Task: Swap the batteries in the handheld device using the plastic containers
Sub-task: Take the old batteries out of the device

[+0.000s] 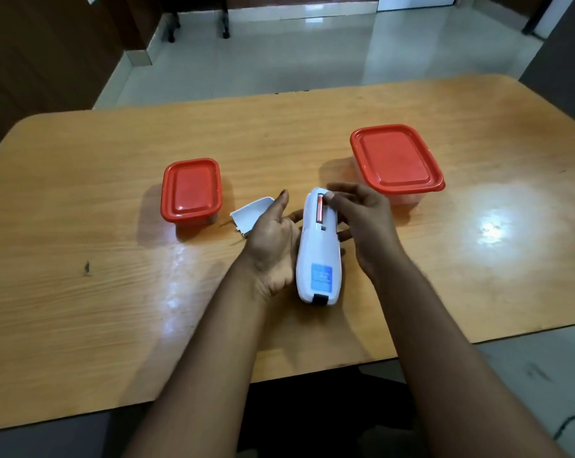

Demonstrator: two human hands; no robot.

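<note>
White plastic formed the body of the handheld device (319,256), which we found cradled back-side up in the left hand (272,246), the palm and fingers wrapped under its left flank just above the wooden table (81,226). A blue label (321,277) sat on the near half of the casing. The battery bay at the far end was uncovered, and one battery (319,209) with a reddish-copper sheen lay in it lengthwise. The right hand (365,219) was poised over that bay, thumb and forefinger pinched at the far tip of the battery; whether they had a firm grip on it or merely touched it we could not tell. The detached white battery cover (251,214) lay on the table just left of the left hand. A small red-lidded container (191,190) stood left of the cover, lid on. A larger red-lidded container (396,160) stood to the right beyond the right hand, likewise closed.
</note>
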